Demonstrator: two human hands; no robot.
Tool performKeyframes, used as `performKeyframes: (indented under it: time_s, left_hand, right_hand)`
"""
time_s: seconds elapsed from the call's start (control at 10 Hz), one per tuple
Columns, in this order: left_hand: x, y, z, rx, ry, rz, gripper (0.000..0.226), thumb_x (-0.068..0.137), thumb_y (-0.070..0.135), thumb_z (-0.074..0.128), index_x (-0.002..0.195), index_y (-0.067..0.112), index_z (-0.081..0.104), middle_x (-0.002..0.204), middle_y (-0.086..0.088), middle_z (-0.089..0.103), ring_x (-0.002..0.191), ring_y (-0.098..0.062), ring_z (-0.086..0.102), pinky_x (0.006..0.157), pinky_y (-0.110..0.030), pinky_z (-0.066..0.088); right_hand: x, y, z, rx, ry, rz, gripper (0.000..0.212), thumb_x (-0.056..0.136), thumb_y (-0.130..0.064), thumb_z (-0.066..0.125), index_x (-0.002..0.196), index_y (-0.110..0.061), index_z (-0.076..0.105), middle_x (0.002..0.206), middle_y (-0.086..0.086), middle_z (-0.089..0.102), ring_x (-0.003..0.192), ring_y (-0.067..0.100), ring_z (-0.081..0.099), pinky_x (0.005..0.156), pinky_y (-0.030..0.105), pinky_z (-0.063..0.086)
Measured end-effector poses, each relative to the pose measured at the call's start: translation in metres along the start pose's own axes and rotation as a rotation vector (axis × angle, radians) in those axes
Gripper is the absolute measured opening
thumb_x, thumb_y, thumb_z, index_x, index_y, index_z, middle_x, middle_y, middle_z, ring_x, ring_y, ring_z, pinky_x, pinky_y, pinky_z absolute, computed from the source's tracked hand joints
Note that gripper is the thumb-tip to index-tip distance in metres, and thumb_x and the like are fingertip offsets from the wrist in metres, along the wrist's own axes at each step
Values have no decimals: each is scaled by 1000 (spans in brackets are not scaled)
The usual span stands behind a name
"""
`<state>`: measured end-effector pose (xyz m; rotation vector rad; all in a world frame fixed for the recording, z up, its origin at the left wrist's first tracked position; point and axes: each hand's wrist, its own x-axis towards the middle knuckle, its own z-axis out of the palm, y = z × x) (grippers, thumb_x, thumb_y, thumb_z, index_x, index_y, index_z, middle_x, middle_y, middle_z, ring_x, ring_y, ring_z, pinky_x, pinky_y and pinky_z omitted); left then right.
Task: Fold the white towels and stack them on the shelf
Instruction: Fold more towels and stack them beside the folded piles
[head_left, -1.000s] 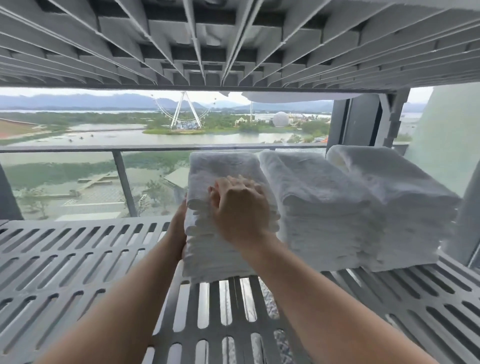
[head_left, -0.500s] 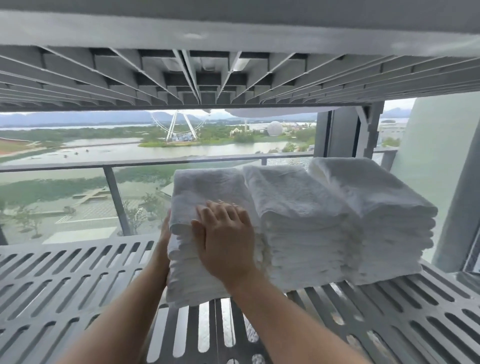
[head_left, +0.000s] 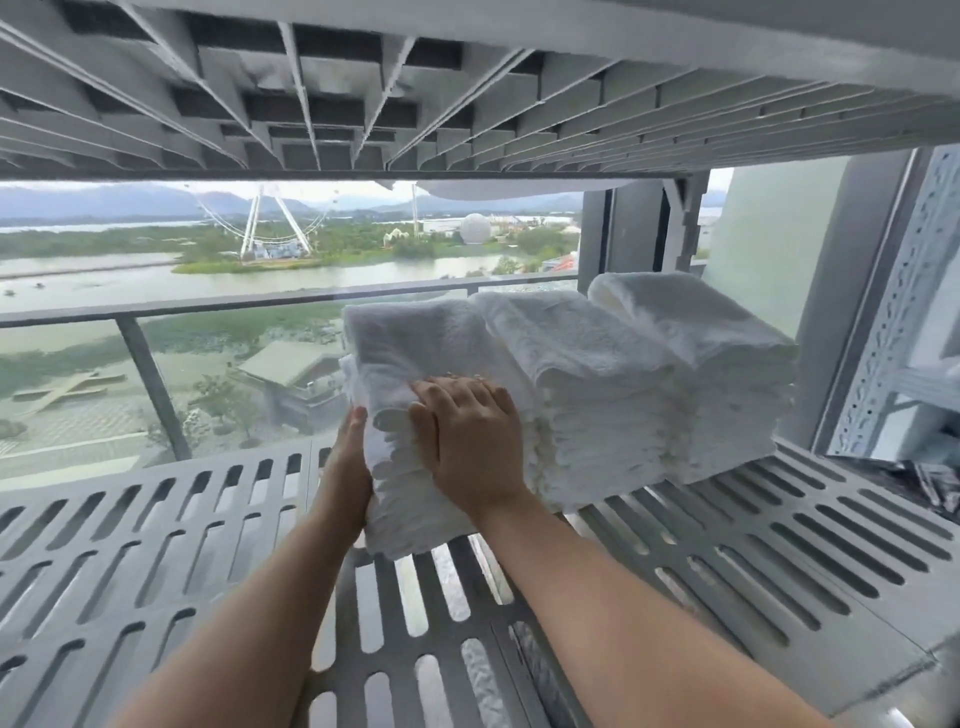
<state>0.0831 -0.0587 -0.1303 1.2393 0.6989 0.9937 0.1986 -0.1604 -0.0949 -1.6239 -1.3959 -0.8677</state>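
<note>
The leftmost towel stack (head_left: 415, 353) on the slotted shelf (head_left: 156, 545) is pressed frontally by the flat, straight-fingered right hand (head_left: 470, 441) and braced sideways by the left hand (head_left: 347, 467), fingers hidden, grip undeterminable, apparently to square it.

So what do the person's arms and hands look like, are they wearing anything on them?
The left forearm and right forearm are bare down to the picture's lower edge, no sleeves showing. The left hand and right hand are ungloved, with no watch or bracelet at either wrist. Any ring is too small to tell.
</note>
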Motion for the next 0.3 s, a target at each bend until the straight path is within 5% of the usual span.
performKeyframes:
  time_s: [0.1, 0.3]
  left_hand:
    - [-24, 11, -3, 287, 65, 222, 43, 105, 42, 37, 137, 23, 58, 132, -6, 65, 123, -28, 59, 108, -56, 43]
    - [-82, 32, -18, 613, 47, 319, 36, 94, 40, 50, 117, 25, 73, 111, -1, 75, 104, -25, 69, 90, -49, 55]
  right_hand:
    - [-3, -7, -13, -18, -68, 41, 39, 104, -40, 38, 117, -22, 70, 115, -3, 71, 111, 19, 62, 104, 38, 39]
    - [-12, -24, -53, -68, -223, 56, 35, 100, -34, 44, 124, -21, 66, 123, 0, 66, 115, 23, 60, 99, 39, 44]
